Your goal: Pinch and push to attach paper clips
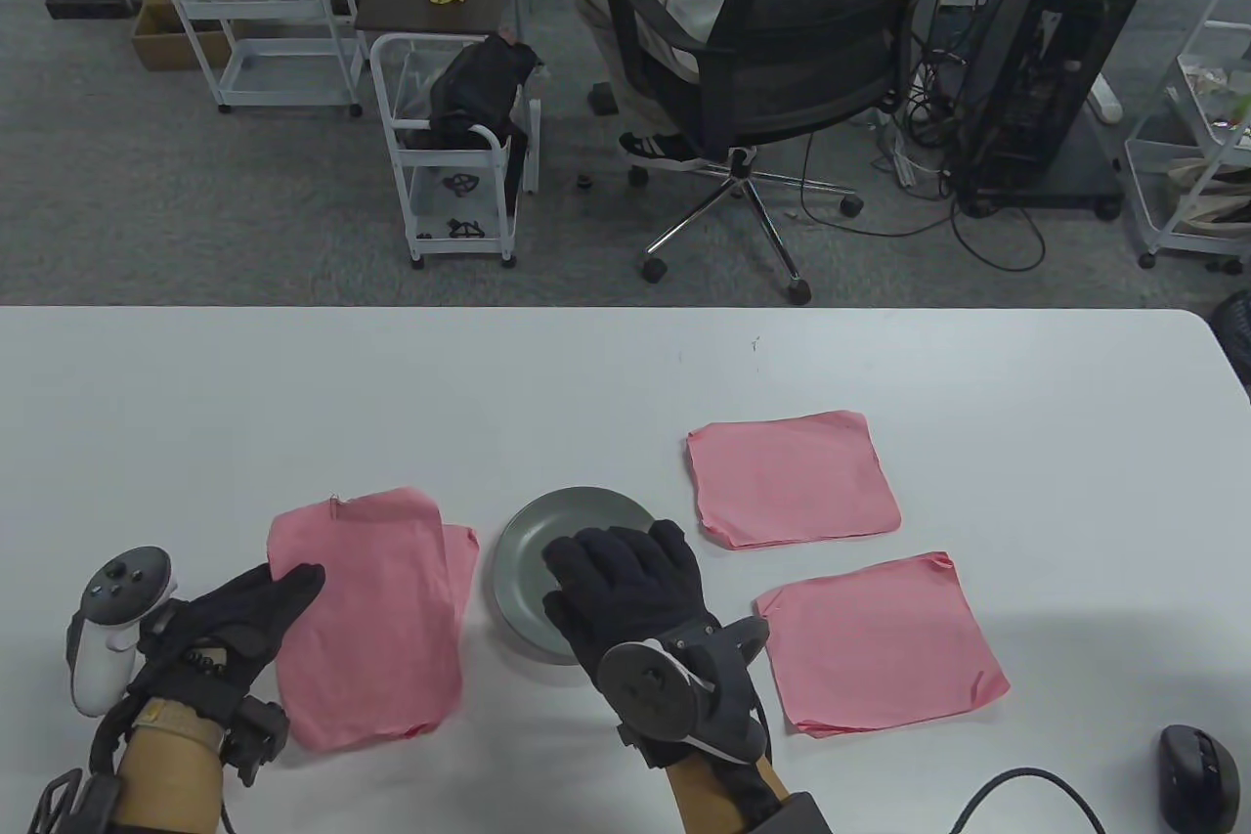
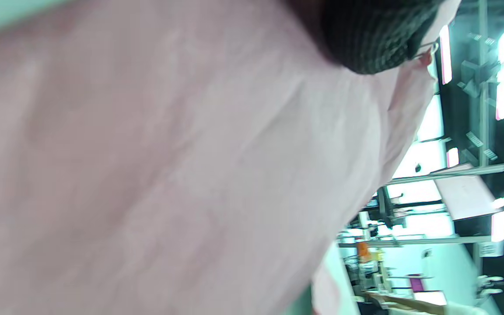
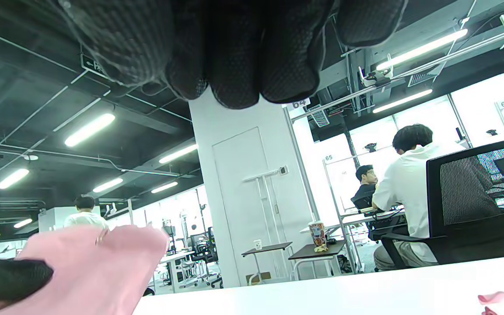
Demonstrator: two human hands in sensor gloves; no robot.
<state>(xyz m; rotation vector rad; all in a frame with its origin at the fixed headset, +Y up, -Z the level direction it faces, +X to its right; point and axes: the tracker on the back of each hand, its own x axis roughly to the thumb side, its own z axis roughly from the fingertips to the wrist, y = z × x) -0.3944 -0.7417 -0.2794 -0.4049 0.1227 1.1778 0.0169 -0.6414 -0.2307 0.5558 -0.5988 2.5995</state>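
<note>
White table (image 1: 293,384), three pink sheet sets on it plus a grey plate (image 1: 547,531) near centre.

Left pink stack (image 1: 366,614): sits at 9 o'clock of the plate, just beside its rim. Looks like two sheets, the under one sticking out on the plate side. One paper clip (image 1: 337,504) shows on the stack's far edge, near the 11 o'clock corner. Right wrist view shows this stack lifted off the table, with the clip (image 3: 102,236) on its upper edge.

Left hand (image 1: 230,634): at the stack's 9 o'clock edge, fingers curled over onto the pink surface. Left wrist view is nearly all pink sheet with a gloved fingertip (image 2: 372,39) on it, so it reads as gripping the edge; thumb is hidden.

Right hand (image 1: 625,599): over the plate, covering its 4–6 o'clock portion. Fingers bunched and curled downward into the dish; right wrist view shows the fingertips (image 3: 234,57) close together. Can't tell whether they have hold of anything.

Plate contents: visible part of the dish is bare; rest is hidden under the hand.

Far pink sheet (image 1: 792,477) at 2 o'clock of the plate, near pink sheet (image 1: 880,643) at 4 o'clock, both flat, apart from each other.

Black mouse (image 1: 1197,775) at the table's 5 o'clock corner.
</note>
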